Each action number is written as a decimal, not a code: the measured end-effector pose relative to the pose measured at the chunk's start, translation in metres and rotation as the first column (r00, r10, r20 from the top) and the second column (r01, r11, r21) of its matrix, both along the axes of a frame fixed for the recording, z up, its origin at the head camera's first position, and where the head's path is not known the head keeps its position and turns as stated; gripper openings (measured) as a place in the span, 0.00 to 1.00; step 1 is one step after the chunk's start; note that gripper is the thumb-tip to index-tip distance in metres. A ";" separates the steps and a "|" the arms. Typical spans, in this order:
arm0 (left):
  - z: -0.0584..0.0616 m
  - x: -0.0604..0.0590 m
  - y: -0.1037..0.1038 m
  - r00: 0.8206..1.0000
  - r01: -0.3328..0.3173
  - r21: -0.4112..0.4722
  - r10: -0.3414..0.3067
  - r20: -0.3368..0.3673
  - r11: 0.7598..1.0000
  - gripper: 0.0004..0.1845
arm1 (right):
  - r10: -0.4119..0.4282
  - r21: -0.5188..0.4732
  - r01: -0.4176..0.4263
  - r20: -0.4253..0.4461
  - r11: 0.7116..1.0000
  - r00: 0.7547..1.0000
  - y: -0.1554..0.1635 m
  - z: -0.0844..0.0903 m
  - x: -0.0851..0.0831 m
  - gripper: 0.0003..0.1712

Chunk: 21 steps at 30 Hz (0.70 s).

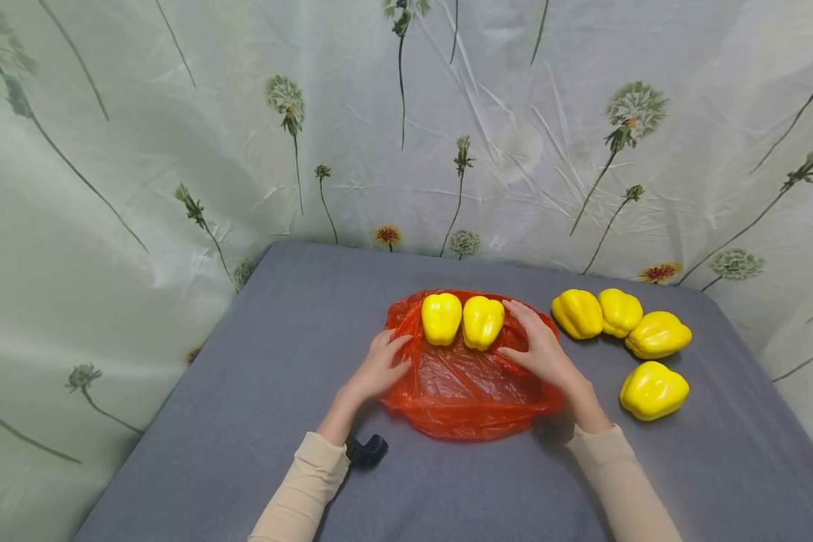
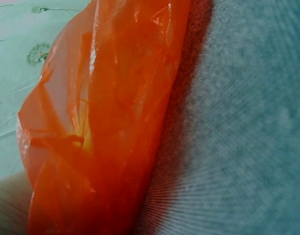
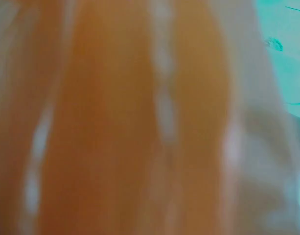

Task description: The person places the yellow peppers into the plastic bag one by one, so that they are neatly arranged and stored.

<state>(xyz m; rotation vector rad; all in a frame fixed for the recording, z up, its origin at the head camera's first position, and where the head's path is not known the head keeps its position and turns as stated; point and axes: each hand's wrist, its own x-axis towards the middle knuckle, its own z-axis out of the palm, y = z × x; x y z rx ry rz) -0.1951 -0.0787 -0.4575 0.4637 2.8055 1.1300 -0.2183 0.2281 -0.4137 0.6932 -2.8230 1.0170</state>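
Note:
A red plastic bag (image 1: 467, 384) lies flat on the grey table (image 1: 244, 391), and two yellow bell peppers (image 1: 441, 318) (image 1: 482, 321) sit at its far end. My left hand (image 1: 382, 364) rests on the bag's left edge with its fingers fairly straight. My right hand (image 1: 540, 346) lies on the bag's right side, fingers spread, its fingertips next to the right-hand pepper. The left wrist view shows the red bag (image 2: 101, 127) close up over the grey cloth. Only an orange blur fills the right wrist view.
Several more yellow peppers (image 1: 578, 313) (image 1: 658, 334) (image 1: 653, 390) lie on the table to the right of the bag. A small black object (image 1: 367, 450) sits by my left forearm. A floral sheet (image 1: 176, 150) hangs behind and beside the table.

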 end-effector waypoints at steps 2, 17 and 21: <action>0.001 0.000 0.000 1.000 -0.002 -0.002 0.002 0.006 1.000 0.27 | -0.009 -0.021 0.008 -0.027 1.000 1.000 0.005 0.003 0.002 0.44; 0.000 0.000 -0.001 1.000 0.008 -0.009 -0.008 -0.012 1.000 0.27 | -0.174 -0.210 0.126 -0.228 0.970 0.958 0.034 0.007 0.002 0.33; 0.000 0.000 0.000 1.000 0.010 -0.005 -0.010 -0.017 1.000 0.27 | -0.192 -0.235 0.132 -0.256 0.963 0.947 0.041 0.009 -0.001 0.32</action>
